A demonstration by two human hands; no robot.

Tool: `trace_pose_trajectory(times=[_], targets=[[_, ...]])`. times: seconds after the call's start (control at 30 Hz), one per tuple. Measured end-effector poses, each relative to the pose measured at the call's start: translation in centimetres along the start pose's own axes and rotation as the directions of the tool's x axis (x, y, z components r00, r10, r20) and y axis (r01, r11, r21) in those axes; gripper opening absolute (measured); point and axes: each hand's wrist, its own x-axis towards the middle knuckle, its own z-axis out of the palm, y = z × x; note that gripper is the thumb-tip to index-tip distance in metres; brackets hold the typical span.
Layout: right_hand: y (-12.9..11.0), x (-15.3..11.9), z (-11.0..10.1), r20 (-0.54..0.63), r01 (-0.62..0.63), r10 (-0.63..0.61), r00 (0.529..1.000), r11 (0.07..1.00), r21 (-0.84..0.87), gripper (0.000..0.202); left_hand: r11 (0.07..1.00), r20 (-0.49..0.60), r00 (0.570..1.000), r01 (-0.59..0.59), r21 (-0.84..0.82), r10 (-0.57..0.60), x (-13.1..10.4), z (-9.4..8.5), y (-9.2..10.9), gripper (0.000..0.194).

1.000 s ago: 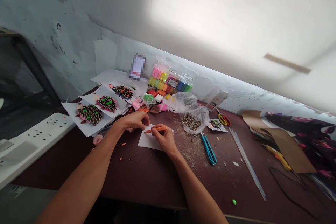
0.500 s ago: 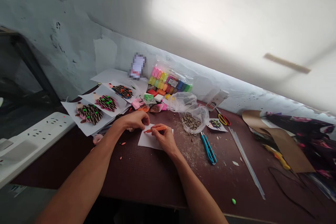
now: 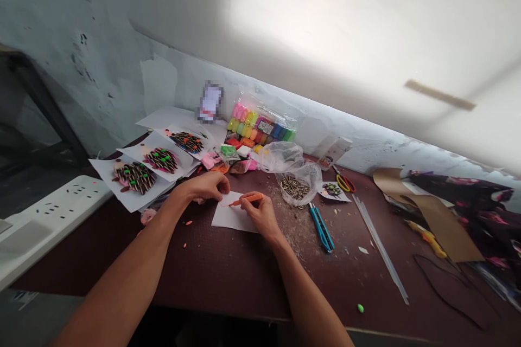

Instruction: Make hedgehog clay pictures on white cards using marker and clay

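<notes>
A small sheet of white paper [image 3: 230, 219] lies on the dark red tabletop before me. My right hand [image 3: 260, 214] grips an orange marker [image 3: 246, 199] between thumb and fingers, its tip at the paper. A thin orange curved line shows on the sheet near the tip. At the sheet's upper left corner is my left hand [image 3: 211, 185], fingers curled and closed on the paper's edge; its fingertips are partly hidden. Left of it lie white sheets bearing spiky clay hedgehogs [image 3: 136, 176] with green or orange dots.
Packs of coloured clay [image 3: 260, 127] and a phone [image 3: 210, 102] stand by the wall. A plastic bag of seed-like pieces [image 3: 295, 188], a teal cutter [image 3: 321, 229], scissors [image 3: 345, 183], clear glue sticks [image 3: 382, 249] and a yellow glue gun [image 3: 427, 238] lie rightward. A power strip [image 3: 61, 227] is at left.
The marker tip has moved slightly to the right, with my right hand. An orange curved line now shows on the paper. My left hand keeps its place at the corner.
</notes>
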Motion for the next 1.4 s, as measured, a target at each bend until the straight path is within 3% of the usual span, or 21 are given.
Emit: trace_pose_trajectory(times=[0.2,1.4], targets=[[0.4,0.1,-0.2,-0.015,-0.005,0.005,1.0,1.0,0.0,0.021,1.0,-0.006,1.0,0.001,0.002,-0.001,0.2,0.2,-0.4,0.037],[0.8,0.1,-0.8,-0.107,-0.014,0.01,0.994,0.999,-0.029,0.019,0.996,-0.047,0.999,-0.016,0.087,0.02,-0.6,0.1,1.4,0.031]])
